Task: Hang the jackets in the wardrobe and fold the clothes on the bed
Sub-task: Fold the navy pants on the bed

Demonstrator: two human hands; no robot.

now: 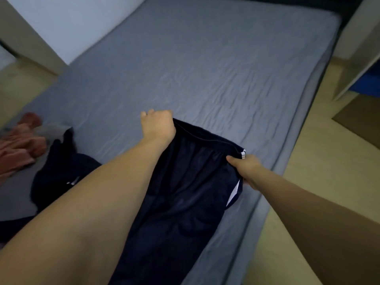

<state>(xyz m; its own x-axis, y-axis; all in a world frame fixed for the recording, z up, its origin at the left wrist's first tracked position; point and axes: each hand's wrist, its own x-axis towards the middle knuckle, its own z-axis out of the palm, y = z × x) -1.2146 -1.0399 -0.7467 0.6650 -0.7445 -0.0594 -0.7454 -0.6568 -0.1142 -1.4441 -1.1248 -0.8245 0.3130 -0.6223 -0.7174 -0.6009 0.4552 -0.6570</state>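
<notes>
Both hands, left (pixel 159 125) and right (pixel 245 168), pinching navy shorts (pixel 185 192) by the waistband above the bed (pixel 205 68). Uneven pull: likely skewed, creased lay-down, crooked fold.

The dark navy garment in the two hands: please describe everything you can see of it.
The dark navy garment looks like thin, slightly shiny sports trousers or shorts with an elastic waistband and white side stripes. It is held stretched at the waistband, the left hand gripping one end and the right hand the other. The rest lies over the grey bed sheet.
</notes>
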